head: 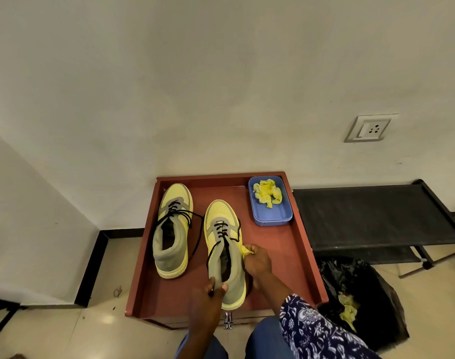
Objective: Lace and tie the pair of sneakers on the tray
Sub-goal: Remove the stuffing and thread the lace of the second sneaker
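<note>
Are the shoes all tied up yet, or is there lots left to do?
Not yet. Both sneakers have black laces through the lower holes only, ends loose, no bows. The far sneaker sits untouched. The left hand grips the near sneaker at its heel, while the right hand pinches a yellow wad beside its collar. Left: finish lacing and tie both.
</note>
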The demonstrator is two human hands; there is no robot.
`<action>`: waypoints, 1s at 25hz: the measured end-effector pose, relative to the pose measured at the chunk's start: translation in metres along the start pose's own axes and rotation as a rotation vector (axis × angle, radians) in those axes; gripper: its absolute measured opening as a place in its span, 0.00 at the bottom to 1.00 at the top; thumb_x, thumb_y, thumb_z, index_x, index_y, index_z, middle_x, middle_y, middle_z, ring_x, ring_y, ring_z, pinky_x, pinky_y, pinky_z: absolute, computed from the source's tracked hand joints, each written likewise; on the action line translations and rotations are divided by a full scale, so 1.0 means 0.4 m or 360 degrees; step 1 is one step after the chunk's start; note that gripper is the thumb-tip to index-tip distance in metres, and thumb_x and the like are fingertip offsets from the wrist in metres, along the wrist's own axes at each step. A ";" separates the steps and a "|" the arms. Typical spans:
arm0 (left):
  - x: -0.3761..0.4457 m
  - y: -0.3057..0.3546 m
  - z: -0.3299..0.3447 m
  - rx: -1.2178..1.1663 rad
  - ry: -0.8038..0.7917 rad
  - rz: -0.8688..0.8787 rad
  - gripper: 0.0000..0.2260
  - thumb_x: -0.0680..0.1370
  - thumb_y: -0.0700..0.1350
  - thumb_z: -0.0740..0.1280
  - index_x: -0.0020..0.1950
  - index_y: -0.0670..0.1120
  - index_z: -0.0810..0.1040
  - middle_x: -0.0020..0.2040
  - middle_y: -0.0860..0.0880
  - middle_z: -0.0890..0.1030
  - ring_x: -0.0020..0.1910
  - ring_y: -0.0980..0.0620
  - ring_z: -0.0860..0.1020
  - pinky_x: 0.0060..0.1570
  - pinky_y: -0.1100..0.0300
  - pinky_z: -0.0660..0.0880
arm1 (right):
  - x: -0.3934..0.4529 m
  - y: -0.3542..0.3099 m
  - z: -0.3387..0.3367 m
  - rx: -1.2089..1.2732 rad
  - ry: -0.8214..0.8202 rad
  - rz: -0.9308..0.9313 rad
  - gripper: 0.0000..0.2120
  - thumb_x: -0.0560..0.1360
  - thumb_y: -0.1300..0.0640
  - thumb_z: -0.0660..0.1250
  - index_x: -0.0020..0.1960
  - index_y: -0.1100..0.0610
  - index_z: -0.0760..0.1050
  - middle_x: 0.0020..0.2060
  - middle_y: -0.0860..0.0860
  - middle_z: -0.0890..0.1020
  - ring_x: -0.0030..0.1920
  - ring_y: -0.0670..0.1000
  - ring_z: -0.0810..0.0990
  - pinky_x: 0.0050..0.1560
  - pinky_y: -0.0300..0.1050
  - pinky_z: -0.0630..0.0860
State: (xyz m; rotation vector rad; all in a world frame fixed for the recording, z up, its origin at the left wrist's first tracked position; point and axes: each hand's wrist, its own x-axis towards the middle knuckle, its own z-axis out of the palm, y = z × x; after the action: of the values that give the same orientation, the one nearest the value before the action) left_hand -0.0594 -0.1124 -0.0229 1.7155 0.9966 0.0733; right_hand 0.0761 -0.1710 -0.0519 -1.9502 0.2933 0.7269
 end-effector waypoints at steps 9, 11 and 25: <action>0.000 0.001 -0.003 0.0006 0.0014 0.0064 0.20 0.77 0.45 0.65 0.67 0.37 0.70 0.51 0.45 0.79 0.47 0.58 0.74 0.43 0.65 0.66 | -0.022 -0.040 -0.008 -0.0162 -0.0122 -0.0318 0.20 0.74 0.67 0.57 0.64 0.58 0.74 0.62 0.53 0.77 0.62 0.54 0.75 0.64 0.42 0.70; 0.001 -0.001 -0.006 -0.0032 0.0012 0.0056 0.21 0.77 0.45 0.65 0.68 0.38 0.69 0.59 0.42 0.79 0.53 0.56 0.74 0.48 0.65 0.65 | -0.032 -0.024 -0.009 -0.0160 -0.0095 -0.0329 0.20 0.74 0.67 0.57 0.64 0.58 0.74 0.62 0.54 0.77 0.61 0.54 0.76 0.64 0.44 0.71; -0.007 0.013 -0.006 -0.0052 0.0037 0.0057 0.18 0.77 0.44 0.65 0.64 0.36 0.73 0.46 0.47 0.79 0.46 0.54 0.75 0.38 0.63 0.68 | -0.102 0.068 -0.012 0.0027 0.0027 -0.0243 0.19 0.74 0.69 0.59 0.62 0.58 0.75 0.59 0.53 0.80 0.60 0.53 0.76 0.65 0.48 0.72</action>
State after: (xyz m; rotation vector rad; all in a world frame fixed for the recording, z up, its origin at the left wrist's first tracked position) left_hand -0.0594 -0.1127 -0.0166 1.7065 0.9767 0.1326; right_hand 0.0321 -0.1922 -0.0453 -1.9399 0.1580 0.6063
